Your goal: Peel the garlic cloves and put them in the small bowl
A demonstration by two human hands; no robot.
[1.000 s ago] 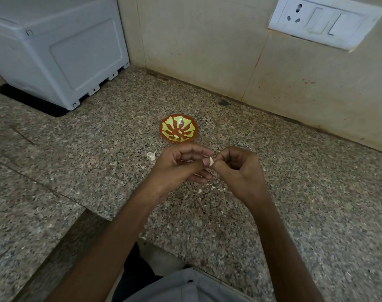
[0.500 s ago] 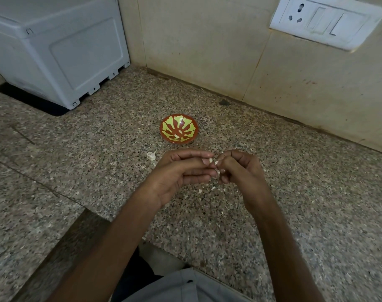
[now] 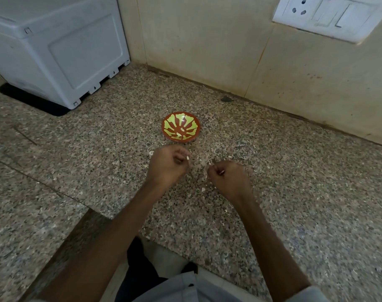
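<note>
The small red bowl (image 3: 180,129) with a yellow-green pattern stands on the granite counter, a couple of pale garlic pieces inside. Just in front of it, my left hand (image 3: 168,165) pinches a whitish garlic clove (image 3: 187,158) at its fingertips. My right hand (image 3: 228,178) is a little to the right and apart from the left. Its fingers are curled, with a pale sliver of garlic peel (image 3: 208,168) at their tips. Another garlic clove (image 3: 151,152) lies on the counter, mostly hidden behind my left hand.
Scraps of peel (image 3: 203,189) lie scattered on the counter between and below my hands. A grey plastic appliance (image 3: 61,53) stands at the back left. The tiled wall with a switch plate (image 3: 329,16) runs close behind the bowl. The counter's front edge is near my body.
My hands were together working on the clove. They have pulled apart, the left moving towards the bowl with the clove and the right drawing back to the right.
</note>
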